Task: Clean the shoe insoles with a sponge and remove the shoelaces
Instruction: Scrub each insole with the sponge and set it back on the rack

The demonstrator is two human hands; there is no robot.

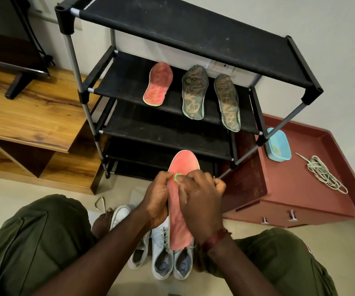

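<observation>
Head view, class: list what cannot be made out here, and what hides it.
- Sponge: only a green sliver shows under the right hand.
- Middle of the pink insole: covered by both hands; left hand.
- Blue tub contents: too small.
- White shoes: partly behind the arms.

The person is wearing olive-green trousers [33, 238] of plain woven cloth, creasing into soft folds over both legs, with a seam line running along the left thigh. A small red and white patch [308, 248] is showing at the outer edge of the right leg. Both forearms are showing bare, with no sleeves reaching them. A dark red braided band [215, 238] is circling the right wrist.
</observation>
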